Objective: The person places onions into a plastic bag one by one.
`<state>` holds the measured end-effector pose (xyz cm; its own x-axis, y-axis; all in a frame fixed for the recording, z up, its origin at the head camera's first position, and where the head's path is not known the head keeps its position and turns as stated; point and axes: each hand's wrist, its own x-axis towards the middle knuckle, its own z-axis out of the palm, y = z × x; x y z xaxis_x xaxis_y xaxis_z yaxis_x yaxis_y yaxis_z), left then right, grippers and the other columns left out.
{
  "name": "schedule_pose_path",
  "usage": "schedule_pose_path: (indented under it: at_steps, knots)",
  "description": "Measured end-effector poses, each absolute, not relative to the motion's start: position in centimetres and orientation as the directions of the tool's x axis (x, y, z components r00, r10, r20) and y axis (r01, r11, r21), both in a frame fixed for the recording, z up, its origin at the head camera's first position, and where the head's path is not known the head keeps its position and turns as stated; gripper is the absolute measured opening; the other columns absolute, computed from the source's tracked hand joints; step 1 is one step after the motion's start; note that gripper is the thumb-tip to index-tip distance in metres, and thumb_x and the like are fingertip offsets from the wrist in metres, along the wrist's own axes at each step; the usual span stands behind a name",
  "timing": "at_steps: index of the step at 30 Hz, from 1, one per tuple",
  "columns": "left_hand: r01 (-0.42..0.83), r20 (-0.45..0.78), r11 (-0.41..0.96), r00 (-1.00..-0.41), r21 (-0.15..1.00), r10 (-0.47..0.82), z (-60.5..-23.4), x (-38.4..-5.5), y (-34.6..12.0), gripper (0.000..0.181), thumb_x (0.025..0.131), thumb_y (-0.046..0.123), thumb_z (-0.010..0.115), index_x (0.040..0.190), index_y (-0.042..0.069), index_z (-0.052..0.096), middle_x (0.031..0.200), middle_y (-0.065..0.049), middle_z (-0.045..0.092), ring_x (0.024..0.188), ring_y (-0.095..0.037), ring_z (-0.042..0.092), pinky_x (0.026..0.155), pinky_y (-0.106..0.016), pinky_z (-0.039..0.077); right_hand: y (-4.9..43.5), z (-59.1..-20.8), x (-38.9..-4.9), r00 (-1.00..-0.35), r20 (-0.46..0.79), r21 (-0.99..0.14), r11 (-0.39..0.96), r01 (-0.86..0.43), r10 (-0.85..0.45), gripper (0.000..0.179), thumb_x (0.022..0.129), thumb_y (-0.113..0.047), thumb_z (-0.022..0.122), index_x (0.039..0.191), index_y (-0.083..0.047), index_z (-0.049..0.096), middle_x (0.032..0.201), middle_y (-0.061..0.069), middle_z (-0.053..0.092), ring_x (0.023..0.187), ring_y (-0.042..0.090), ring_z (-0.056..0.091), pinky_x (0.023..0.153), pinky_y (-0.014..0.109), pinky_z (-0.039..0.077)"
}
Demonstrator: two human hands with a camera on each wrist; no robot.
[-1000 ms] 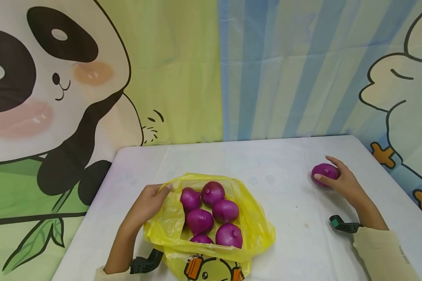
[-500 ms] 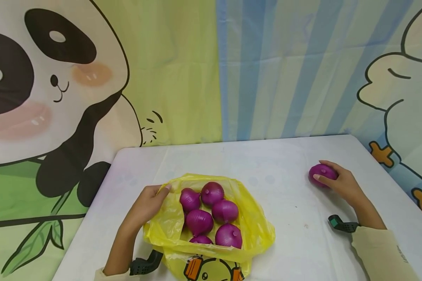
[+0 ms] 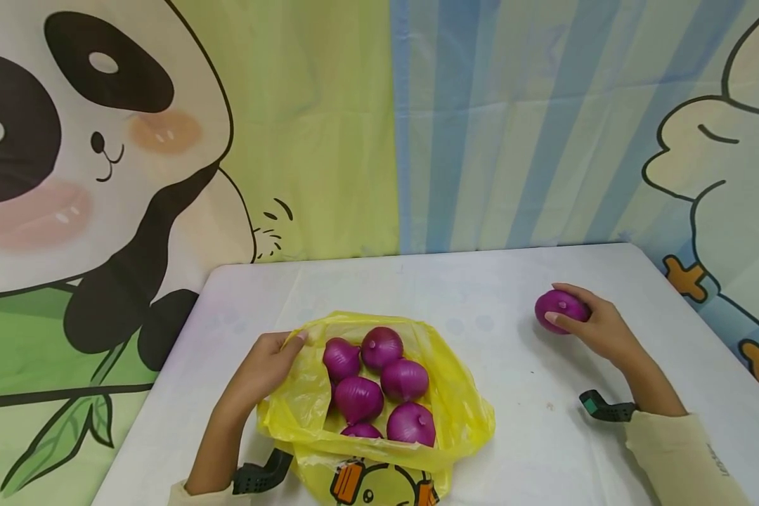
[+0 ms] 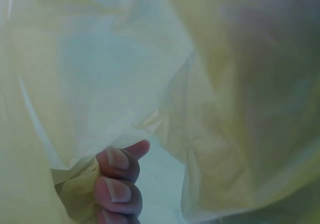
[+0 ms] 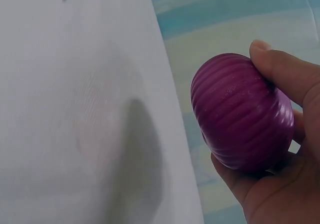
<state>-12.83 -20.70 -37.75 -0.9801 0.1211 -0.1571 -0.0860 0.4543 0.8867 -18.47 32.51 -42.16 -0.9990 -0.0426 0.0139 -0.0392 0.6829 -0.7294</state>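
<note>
A purple onion (image 3: 559, 311) is held in my right hand (image 3: 601, 327), raised a little off the table at the right, its shadow falling below. In the right wrist view, thumb and fingers curl around the ribbed onion (image 5: 240, 114). My left hand (image 3: 259, 372) pinches the left rim of a yellow plastic bag (image 3: 462, 422), which gapes upward. Several purple onions (image 3: 359, 399) lie inside it. In the left wrist view, curled fingertips (image 4: 120, 191) grip a fold of the bag (image 4: 215, 149), whose plastic fills most of the picture.
The white-covered table (image 3: 506, 365) extends around the bag, with its far edge against a printed curtain (image 3: 329, 126). A panda picture covers the curtain's left side. Black wrist cameras (image 3: 262, 474) sit on both wrists.
My right hand has closed around the onion, lifted it from the table and moved it left toward the bag. The left hand and the bag stay in place.
</note>
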Motion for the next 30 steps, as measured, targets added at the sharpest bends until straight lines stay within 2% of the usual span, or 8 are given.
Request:
schedule_pose_path:
  at_steps: [7,14,21,30]
  knots:
    - [-0.076,-0.152,0.464,-0.980,0.883,0.130,-37.8,-13.0,-20.7,0.045,0.102,0.041,0.048,0.098,0.001,0.067,0.072,-0.011,0.061,0.061,-0.025,0.061,0.057,-0.036,0.054,30.9,-40.7,-17.7,-0.994,0.063,-0.752,0.651,-0.104,-0.086,0.075,0.089,-0.038,0.072,0.150,-0.015,0.035,0.144,0.031,0.033,0.121,0.058,0.035,0.079,0.061,0.050]
    - [-0.071,-0.149,0.471,-0.980,0.879,0.131,-37.9,-13.0,-20.8,0.045,0.102,0.042,0.048,0.099,0.001,0.067,0.073,-0.010,0.061,0.062,-0.024,0.062,0.057,-0.036,0.054,29.0,-39.3,-16.9,-0.981,0.120,-0.793,0.579,-0.189,-0.155,0.068,0.090,-0.025,0.072,0.148,-0.014,0.039,0.141,0.028,0.039,0.120,0.054,0.038,0.076,0.057,0.053]
    - [-0.061,-0.138,0.471,-0.982,0.880,0.132,-38.1,-13.1,-20.7,0.047,0.102,0.042,0.047,0.090,0.001,0.066,0.069,-0.009,0.060,0.059,-0.023,0.060,0.055,-0.035,0.053,27.1,-38.1,-16.6,-0.962,0.149,-0.804,0.538,-0.253,-0.228,0.065,0.089,-0.019,0.074,0.145,-0.015,0.043,0.138,0.022,0.044,0.118,0.047,0.045,0.075,0.045,0.056]
    - [-0.067,-0.144,0.462,-0.980,0.884,0.135,-37.9,-12.9,-20.7,0.048,0.102,0.043,0.048,0.091,0.001,0.066,0.068,-0.010,0.059,0.058,-0.024,0.060,0.054,-0.036,0.053,25.2,-37.3,-16.7,-0.935,0.174,-0.813,0.491,-0.314,-0.310,0.062,0.088,-0.016,0.074,0.143,-0.013,0.046,0.137,0.018,0.046,0.113,0.042,0.050,0.075,0.036,0.057]
